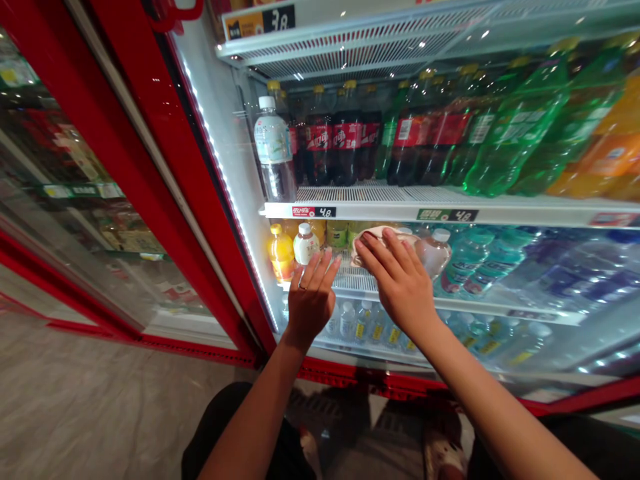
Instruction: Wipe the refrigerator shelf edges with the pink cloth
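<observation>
In the head view, my right hand (403,277) lies over a pale pink cloth (361,256), pressing it flat on the glass door in front of the drink shelves. Its fingers are stretched over the cloth. Left of it, my left hand (313,293) has its fingers extended and holds nothing; it is at the glass, below a white-capped bottle (305,244). A ring shows on one finger. Behind the hands are a yellow juice bottle (281,253) and a pinkish bottle (434,253), seen through the glass.
Dark cola bottles (320,143) and green bottles (525,127) fill the shelf above. A red door frame (200,173) runs down the left, beside another glass-fronted cooler. Clear bottles (363,323) stand on the bottom shelf. Below is a grey floor (100,407).
</observation>
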The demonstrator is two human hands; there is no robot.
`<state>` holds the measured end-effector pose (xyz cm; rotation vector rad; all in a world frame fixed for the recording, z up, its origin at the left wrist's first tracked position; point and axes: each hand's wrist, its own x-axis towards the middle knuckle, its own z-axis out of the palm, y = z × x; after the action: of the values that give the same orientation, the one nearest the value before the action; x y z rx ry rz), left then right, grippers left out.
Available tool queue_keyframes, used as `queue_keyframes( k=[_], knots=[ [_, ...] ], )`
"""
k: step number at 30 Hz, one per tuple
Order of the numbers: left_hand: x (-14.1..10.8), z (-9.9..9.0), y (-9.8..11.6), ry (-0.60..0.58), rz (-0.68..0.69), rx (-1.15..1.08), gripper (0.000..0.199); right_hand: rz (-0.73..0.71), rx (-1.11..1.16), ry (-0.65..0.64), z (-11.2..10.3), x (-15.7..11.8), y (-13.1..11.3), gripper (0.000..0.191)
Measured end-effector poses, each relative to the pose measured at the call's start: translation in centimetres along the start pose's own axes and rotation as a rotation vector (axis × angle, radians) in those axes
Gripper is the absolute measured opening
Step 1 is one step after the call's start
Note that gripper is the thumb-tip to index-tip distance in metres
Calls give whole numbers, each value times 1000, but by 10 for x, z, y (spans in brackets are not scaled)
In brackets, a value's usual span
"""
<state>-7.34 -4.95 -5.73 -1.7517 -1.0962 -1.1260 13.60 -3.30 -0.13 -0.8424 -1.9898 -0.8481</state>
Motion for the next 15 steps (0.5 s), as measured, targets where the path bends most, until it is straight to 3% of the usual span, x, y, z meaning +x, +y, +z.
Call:
queue_keyframes(
  k=[15],
  knots=[
    [0, -3, -1, -4, -2, -14, 70, -26, 0, -34, 1, -8, 0, 82]
  ],
)
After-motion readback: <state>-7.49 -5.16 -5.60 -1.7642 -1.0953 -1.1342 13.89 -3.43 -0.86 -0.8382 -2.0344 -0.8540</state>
